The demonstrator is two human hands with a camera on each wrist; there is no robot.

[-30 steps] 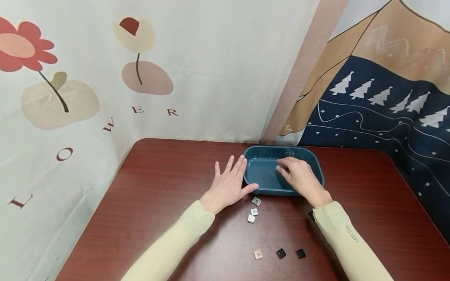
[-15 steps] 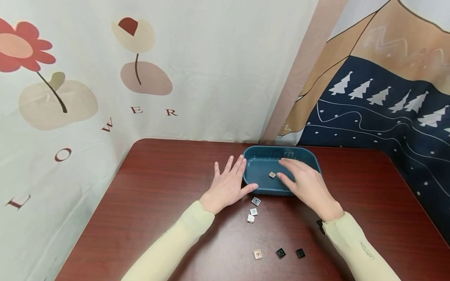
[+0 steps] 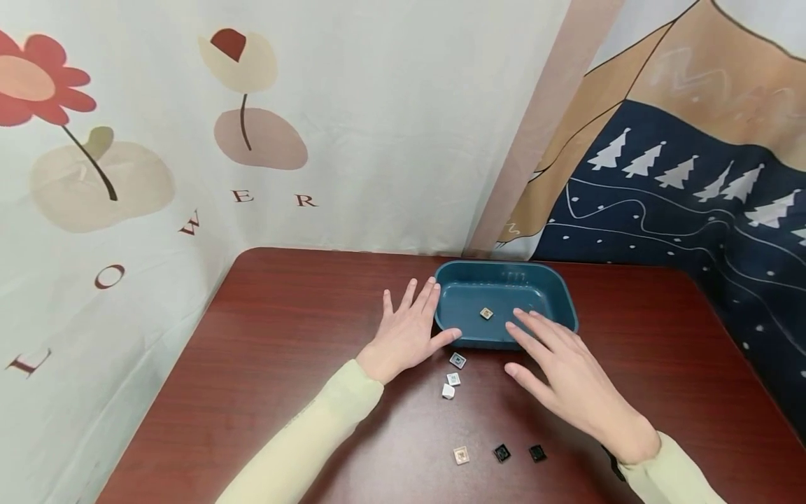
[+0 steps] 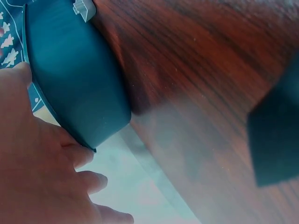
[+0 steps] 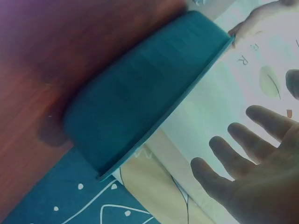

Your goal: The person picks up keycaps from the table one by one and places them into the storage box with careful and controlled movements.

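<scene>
A dark teal plastic basin (image 3: pixel 506 264) stands at the back of the table. My left hand (image 3: pixel 406 332) rests with spread fingers against its left rim, the thumb over the front left corner. Inside the basin lies one small tan keycap (image 3: pixel 486 313). My right hand (image 3: pixel 576 378) is over the basin's front right edge, fingers apart and nothing in them. In front of the basin lie a grey keycap (image 3: pixel 457 360), a white keycap (image 3: pixel 453 379) and another white piece (image 3: pixel 448 392). Nearer to me are a cream keycap (image 3: pixel 462 455) and two black keycaps (image 3: pixel 502 453).
The reddish-brown wooden table (image 3: pixel 302 315) runs back to a pale curtain (image 3: pixel 378 126) with printed flowers. A dark blue cloth (image 3: pixel 667 182) with white trees hangs at the right. One grey keycap (image 4: pixel 84 8) also shows beside the basin in the left wrist view.
My right hand has let go of the tan keycap inside the basin, spread its fingers and drawn back toward me and to the right. The left hand has stayed at the rim.
</scene>
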